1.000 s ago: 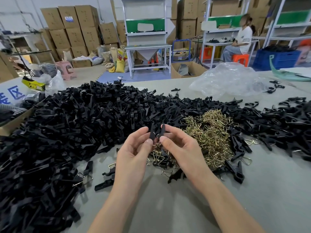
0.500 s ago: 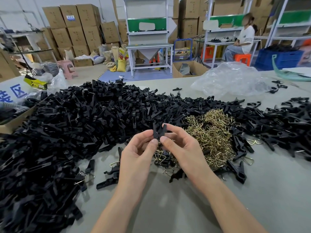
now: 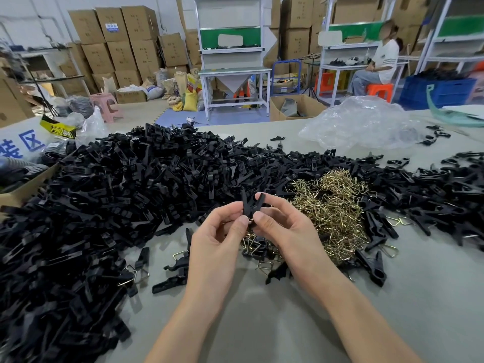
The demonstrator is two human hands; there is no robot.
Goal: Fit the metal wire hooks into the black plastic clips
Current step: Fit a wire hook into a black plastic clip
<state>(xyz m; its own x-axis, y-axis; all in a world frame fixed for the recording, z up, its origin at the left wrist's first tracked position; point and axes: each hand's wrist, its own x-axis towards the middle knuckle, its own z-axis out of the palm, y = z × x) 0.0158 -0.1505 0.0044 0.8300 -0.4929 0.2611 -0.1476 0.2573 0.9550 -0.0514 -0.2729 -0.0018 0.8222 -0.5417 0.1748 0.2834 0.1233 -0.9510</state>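
Between both my hands, left hand (image 3: 217, 239) and right hand (image 3: 282, 229), I pinch one black plastic clip (image 3: 251, 205) upright, mid-fitting; its brass-coloured wire hook (image 3: 250, 220) peeks below my thumbs. Next, I judge, press it home.

- A single view comes from a camera worn on the person's head. It looks forward and down over the table (image 3: 262, 323).
- It sits close above the work. Both forearms enter from the bottom edge, and the left hand (image 3: 217, 239) and right hand (image 3: 282, 229) meet just below the frame's centre, pinching one black clip (image 3: 250, 205).
- The wide lens takes in the table from side to side. The heap of black clips (image 3: 104, 205) fills the left and middle, and the wire hooks (image 3: 332, 205) lie just right of the hands.
- The upper third faces across the room, far off: stacked cardboard boxes (image 3: 117, 43) at left, a white workbench (image 3: 233, 72) in the middle, a seated person (image 3: 377, 64) at right.
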